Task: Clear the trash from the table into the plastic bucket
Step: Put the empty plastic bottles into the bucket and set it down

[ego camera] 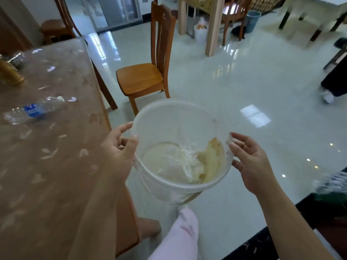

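A translucent white plastic bucket [169, 117] hangs in the air just right of the table edge, tilted toward me. Inside lie crumpled white paper [185, 158] and a yellowish peel [212, 160]. My left hand [118, 149] grips the bucket's left rim, thumb inside. My right hand [249, 164] touches the right rim with its fingers spread. On the table [56, 175], with its brown flowered cover, an empty clear water bottle [33, 109] with a blue label lies on its side at the left. Small white scraps [72, 99] lie further back.
A wooden chair [148, 72] stands beyond the bucket on the glossy tiled floor. A golden jar [9, 74] and a metal object [16, 58] sit at the table's far left. A blue bin [252, 20] and more furniture stand far back. My pink-clad leg [180, 235] is below.
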`<state>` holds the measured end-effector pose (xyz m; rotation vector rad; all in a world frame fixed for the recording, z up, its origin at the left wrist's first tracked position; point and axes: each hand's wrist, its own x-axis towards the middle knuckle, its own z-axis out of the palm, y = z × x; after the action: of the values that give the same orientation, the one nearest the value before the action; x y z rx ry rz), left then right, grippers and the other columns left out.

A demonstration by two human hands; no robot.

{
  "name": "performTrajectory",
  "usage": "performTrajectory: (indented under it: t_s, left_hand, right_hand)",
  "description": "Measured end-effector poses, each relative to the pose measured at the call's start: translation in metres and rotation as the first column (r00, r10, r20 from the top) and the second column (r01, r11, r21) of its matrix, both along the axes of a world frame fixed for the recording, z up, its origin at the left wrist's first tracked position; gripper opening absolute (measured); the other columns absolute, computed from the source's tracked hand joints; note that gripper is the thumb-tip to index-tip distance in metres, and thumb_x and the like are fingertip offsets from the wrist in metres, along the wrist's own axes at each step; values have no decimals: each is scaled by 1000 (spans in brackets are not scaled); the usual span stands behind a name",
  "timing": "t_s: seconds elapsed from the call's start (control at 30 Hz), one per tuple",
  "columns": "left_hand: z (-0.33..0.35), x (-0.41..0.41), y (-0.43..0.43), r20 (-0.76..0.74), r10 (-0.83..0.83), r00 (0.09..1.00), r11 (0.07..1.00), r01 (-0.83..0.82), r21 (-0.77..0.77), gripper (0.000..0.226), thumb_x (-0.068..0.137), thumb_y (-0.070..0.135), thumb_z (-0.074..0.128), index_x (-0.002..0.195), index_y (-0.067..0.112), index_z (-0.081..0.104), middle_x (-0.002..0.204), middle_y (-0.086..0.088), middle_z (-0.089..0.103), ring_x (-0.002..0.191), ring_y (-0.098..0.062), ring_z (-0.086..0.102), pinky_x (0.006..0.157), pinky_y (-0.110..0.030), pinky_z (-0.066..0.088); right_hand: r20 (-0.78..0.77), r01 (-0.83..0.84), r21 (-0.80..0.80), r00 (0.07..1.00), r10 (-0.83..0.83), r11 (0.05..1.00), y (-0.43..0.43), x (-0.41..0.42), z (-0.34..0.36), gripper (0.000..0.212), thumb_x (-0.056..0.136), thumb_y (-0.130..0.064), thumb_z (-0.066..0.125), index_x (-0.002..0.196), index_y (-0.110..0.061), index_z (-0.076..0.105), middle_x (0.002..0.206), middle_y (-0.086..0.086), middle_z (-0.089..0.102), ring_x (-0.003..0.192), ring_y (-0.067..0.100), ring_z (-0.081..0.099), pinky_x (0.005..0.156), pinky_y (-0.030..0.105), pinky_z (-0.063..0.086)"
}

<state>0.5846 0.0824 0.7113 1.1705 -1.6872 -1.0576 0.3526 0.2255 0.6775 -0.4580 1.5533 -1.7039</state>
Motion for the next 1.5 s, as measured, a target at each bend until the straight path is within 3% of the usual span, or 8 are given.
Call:
performTrajectory:
  t_s: [0.27,0.6,0.7,0.77,0.9,1.13,1.27,1.5]
  left_hand:
    - [-17,-52,-95,-52,148,988,989,-147,21,30,88,17,55,101,44,57,61,1,59,47,-4,55,44,-17,45]
    - [-9,-59,-172,-24,370,929,929,-368,44,30,87,13,55,111,30,58,74,-17,59,53,-17,55,48,-30,48]
    - [-8,-59,-192,1,444,896,894,-443,66,29,87,18,56,109,36,59,81,-19,61,67,-35,60,58,-44,53]
    - [-7,-60,-210,4,499,867,865,-498,64,28,87,22,56,106,42,59,82,-18,61,66,-31,59,59,-44,52]
    - [-6,-63,-252,-17,637,770,771,-637,3,28,86,23,57,103,44,59,77,-19,57,56,-12,51,56,-31,46]
    - [13,-73,-314,-81,813,576,576,-817,-23,31,83,17,58,98,44,60,81,-25,56,64,-19,51,61,-41,49]
    - [8,-65,-326,-144,883,447,452,-892,-1,28,76,27,58,96,45,61,68,-1,55,56,-5,50,54,-18,44]
    - [6,-20,-347,-201,949,242,254,-966,40,28,80,21,60,93,46,63,60,4,53,48,-3,47,48,-15,41]
  right_hand:
    - [-59,-122,17,991,122,992,-124,-66,8,22,86,-11,56,107,-19,60,99,7,64,74,12,67,62,26,53]
    - [-66,-301,-24,952,299,953,-261,-90,8,18,84,-12,59,96,-25,65,100,8,65,78,15,68,63,28,57]
    - [-70,-393,-17,918,391,920,-306,-93,5,19,82,-14,60,98,-24,65,102,10,65,83,19,68,67,31,58]
    - [-71,-457,-9,887,456,889,-342,-93,6,20,79,-20,63,98,-26,65,103,10,64,86,21,67,68,33,58]
    - [-95,-584,-4,808,581,812,-422,-95,11,23,76,-27,65,98,-28,63,103,7,64,91,23,67,73,36,57]
    - [-151,-756,-1,648,747,655,-551,-87,29,20,81,-25,62,101,-27,63,100,5,67,90,23,67,76,38,57]
    - [-189,-856,8,506,841,517,-601,-64,30,17,82,-24,61,98,-30,63,98,4,68,86,22,68,75,39,58]
    - [-157,-952,20,299,941,306,-665,13,18,16,84,-24,58,95,-33,65,87,-7,71,83,16,68,66,30,58]
